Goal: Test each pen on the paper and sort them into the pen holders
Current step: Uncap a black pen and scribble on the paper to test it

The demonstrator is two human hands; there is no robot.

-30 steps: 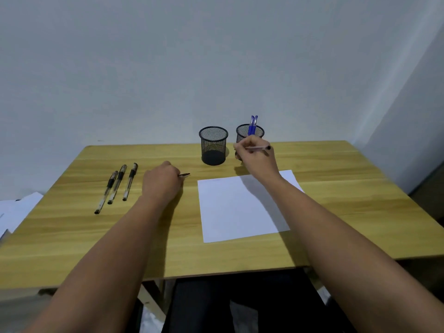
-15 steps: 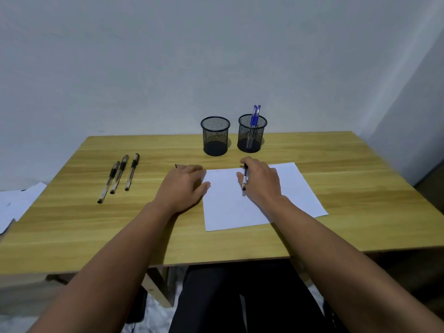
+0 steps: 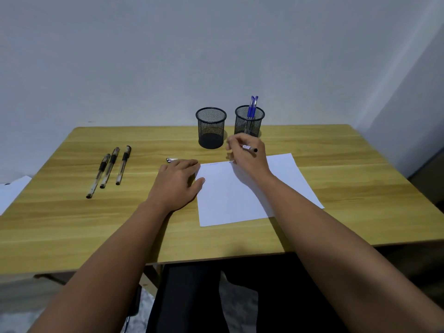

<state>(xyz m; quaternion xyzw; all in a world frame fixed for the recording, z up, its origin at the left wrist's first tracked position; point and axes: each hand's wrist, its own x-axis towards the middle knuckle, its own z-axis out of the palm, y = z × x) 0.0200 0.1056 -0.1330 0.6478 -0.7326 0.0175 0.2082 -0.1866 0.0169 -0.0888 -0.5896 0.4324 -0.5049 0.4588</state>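
Note:
My right hand (image 3: 249,157) grips a black pen (image 3: 249,148) at the far left corner of the white paper (image 3: 242,195); the pen lies across my knuckles with its end pointing right. My left hand (image 3: 177,183) lies flat on the wooden table (image 3: 72,224), fingers apart, its thumb touching the paper's left edge. A small pen cap (image 3: 171,160) lies just beyond its fingertips. Three black pens (image 3: 109,169) lie side by side at the left. Two black mesh pen holders stand at the back: the left holder (image 3: 211,127) looks empty, the right holder (image 3: 249,120) has two blue pens (image 3: 252,106).
The table's far edge meets a white wall. Loose white sheets (image 3: 12,193) lie off the table's left edge. My dark-clothed legs (image 3: 228,296) are under the near edge.
My right hand came down from the holders onto the paper with the pen, then shifted up to the paper's far left corner. My left hand moved right and flattened beside the paper, leaving the cap behind it.

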